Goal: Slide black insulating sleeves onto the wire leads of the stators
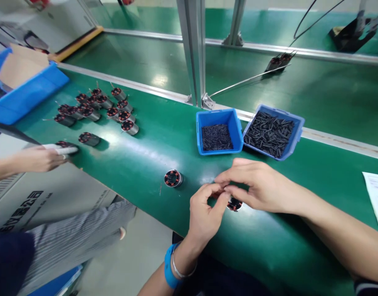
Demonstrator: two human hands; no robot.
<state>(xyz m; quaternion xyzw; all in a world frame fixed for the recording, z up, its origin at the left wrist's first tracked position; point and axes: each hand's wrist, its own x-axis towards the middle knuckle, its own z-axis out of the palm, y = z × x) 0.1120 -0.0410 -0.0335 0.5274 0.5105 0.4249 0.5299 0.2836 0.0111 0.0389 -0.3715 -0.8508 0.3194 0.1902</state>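
Close together over the green bench, my two hands meet with their fingertips pinched. My left hand (207, 211), with a blue band and a bracelet at the wrist, has thumb and index finger pressed together; what they grip is hidden. From the right, my right hand (253, 185) pinches at the same spot, and its content is too small to make out. Just under the fingertips stands a motor stator (235, 204) with copper windings, partly covered by the hands. Another motor stator (173, 178) stands upright to the left of my left hand.
Behind my hands are a blue bin (219, 152) of thin black pieces and a second bin (295, 139) of larger black strips. Several stators (91, 114) cluster at the left. A co-worker's hand (43, 158) with white finger covers holds one stator. A metal post (193, 53) rises behind.
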